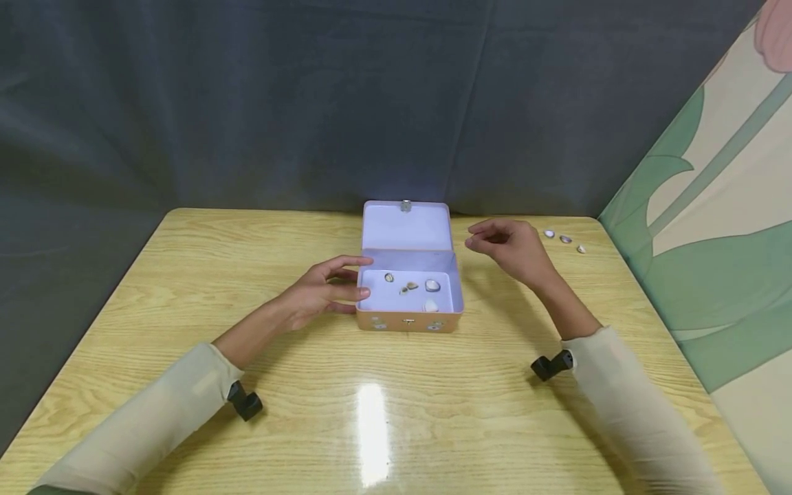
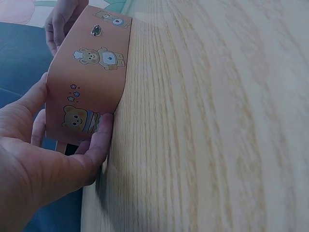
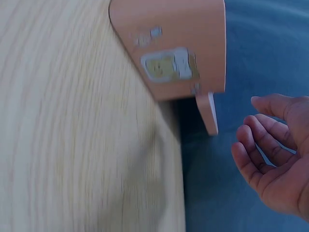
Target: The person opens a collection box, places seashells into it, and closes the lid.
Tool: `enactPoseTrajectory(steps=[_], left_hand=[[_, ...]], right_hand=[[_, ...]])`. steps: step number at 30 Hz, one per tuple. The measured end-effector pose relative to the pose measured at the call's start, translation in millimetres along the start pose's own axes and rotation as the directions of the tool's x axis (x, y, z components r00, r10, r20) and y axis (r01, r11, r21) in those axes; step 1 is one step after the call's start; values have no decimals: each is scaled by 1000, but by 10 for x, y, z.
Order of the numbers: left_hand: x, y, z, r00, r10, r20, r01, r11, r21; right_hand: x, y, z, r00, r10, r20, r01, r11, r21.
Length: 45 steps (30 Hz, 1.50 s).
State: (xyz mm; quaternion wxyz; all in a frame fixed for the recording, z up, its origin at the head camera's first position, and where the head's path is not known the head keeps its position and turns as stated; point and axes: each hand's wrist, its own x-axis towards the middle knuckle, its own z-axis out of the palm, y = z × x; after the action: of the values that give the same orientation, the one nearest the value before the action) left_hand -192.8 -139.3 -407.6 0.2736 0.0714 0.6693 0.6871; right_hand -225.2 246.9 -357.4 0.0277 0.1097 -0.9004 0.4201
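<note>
We find the left hand (image 1: 322,289) at the left end of the tin box (image 1: 408,320), fingers and thumb curled round that end wall; the left wrist view shows the thumb (image 2: 99,140) pressed against the orange, bear-printed side and the other fingers behind the far edge. The hand thus grasps the box. The box stands near the middle of the wooden table (image 1: 185,330), its lid (image 1: 405,227) swung up and back, white inside. Within the box we count several small shells (image 1: 432,285) lying loose on the white floor, apart from one another.

To the right of the box, the right hand (image 1: 510,247) is held above the table just beside the raised lid, touching neither. Its fingers are loosely curled; the right wrist view shows the palm bare and the fingers (image 3: 256,154) relaxed, so we record it as released, holding nothing we can see. Further right, near the far table corner, three more shells (image 1: 564,239) lie in a short row, well apart from the box.
</note>
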Motion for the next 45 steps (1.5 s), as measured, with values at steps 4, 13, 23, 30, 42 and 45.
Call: enactPoseTrajectory(steps=[4, 13, 23, 30, 42, 45], left_hand=[[11, 0, -2, 1000, -2, 1, 2, 1000, 6], [18, -10, -22, 1000, -2, -2, 2, 1000, 13], [16, -9, -8, 1000, -7, 4, 7, 1000, -10], [22, -2, -10, 1000, -6, -4, 6, 1000, -2], [24, -5, -19, 1000, -6, -2, 6, 1000, 10], [23, -2, -19, 1000, -6, 0, 6, 1000, 11]], right_hand=[[14, 131, -126, 999, 26, -19, -26, 999, -22], [58, 396, -354, 996, 80, -44, -82, 996, -35], [129, 750, -574, 988, 138, -63, -139, 990, -11], [213, 961, -634, 973, 227, -49, -229, 973, -27], [370, 1298, -595, 977, 214, 12, -214, 976, -53], [403, 1370, -581, 977, 211, 31, -210, 977, -34]])
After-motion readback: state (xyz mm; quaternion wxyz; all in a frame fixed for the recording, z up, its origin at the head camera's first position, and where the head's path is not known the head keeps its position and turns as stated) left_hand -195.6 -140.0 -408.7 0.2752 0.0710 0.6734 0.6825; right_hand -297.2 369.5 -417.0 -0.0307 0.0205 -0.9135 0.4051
